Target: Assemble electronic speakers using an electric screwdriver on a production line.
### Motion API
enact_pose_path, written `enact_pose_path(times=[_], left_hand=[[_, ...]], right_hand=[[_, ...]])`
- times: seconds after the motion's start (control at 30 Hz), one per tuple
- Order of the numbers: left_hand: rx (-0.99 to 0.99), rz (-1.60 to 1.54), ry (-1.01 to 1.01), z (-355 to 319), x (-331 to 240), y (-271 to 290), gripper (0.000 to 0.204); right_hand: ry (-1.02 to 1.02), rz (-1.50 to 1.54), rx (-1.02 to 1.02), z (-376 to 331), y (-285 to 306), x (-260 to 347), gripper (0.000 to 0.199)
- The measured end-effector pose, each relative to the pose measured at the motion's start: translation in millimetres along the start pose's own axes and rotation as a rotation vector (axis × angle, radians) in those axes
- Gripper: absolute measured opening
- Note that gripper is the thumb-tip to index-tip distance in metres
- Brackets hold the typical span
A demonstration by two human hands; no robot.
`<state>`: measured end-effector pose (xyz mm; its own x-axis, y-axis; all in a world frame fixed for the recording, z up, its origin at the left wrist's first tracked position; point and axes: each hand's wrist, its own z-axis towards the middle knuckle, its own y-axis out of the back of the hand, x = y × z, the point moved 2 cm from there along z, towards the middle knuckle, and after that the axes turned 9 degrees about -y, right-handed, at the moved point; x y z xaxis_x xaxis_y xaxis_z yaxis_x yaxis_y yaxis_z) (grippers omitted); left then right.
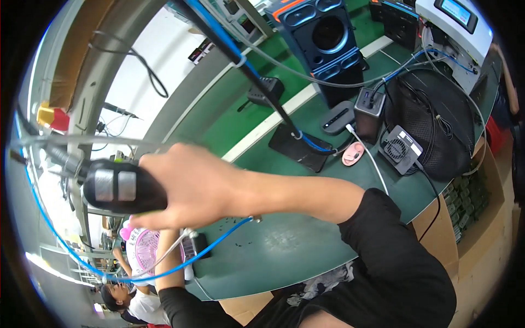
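My right hand (pixel 199 186) is wrapped round a black rounded hand tool (pixel 126 202) with two silver panels, held over the left part of the green table. A grey ribbed connector (pixel 65 158) joins the tool's far end; its exact kind is unclear. My left forearm (pixel 168 259) rises from the lower edge. The left hand itself is hidden behind my right hand, so its fingers cannot be seen. A blue hose (pixel 210 246) loops below both arms. Beside the left forearm lies a small dark-and-grey device (pixel 191 249), partly covered.
A blue-black speaker (pixel 328 35) stands at the back, near a black mesh bag (pixel 432 115) and a grey fan box (pixel 401 150). A black pole (pixel 251 68) slants across. A pink fan (pixel 146 249) and another person (pixel 142 303) are at lower left.
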<state>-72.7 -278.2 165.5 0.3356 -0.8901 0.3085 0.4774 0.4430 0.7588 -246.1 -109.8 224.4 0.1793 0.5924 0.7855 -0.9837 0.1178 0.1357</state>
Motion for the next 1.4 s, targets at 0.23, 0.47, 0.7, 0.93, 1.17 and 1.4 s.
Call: enact_pose_path(times=[0.23,0.47,0.7,0.93,1.17,1.4], left_hand=[[0.301,-0.259,0.078,113.0,-61.3,-208.8,0.082],[0.798,0.028,0.089,178.2,-88.7,-257.9,0.119],[0.848,0.550,-0.227,170.4,-89.3,-309.0,0.102],[0.605,-0.240,0.133,168.9,-54.3,-249.2,0.083],[0.049,-1.098,0.766,94.4,-26.1,-177.2,0.077],[-0.201,-1.714,1.290,-135.8,-91.9,-51.5,0.082]], right_hand=[[0.036,0.063,0.010,-13.6,6.3,10.1,0.058],[0.045,0.098,-0.012,-13.5,15.3,5.7,0.056],[0.097,0.121,-0.010,-10.4,19.6,11.0,0.055],[0.094,0.091,-0.022,-13.0,23.0,8.6,0.056],[-0.009,0.035,0.045,-17.3,34.2,8.3,0.058],[0.100,-0.062,-0.122,-5.8,24.2,3.2,0.061]])
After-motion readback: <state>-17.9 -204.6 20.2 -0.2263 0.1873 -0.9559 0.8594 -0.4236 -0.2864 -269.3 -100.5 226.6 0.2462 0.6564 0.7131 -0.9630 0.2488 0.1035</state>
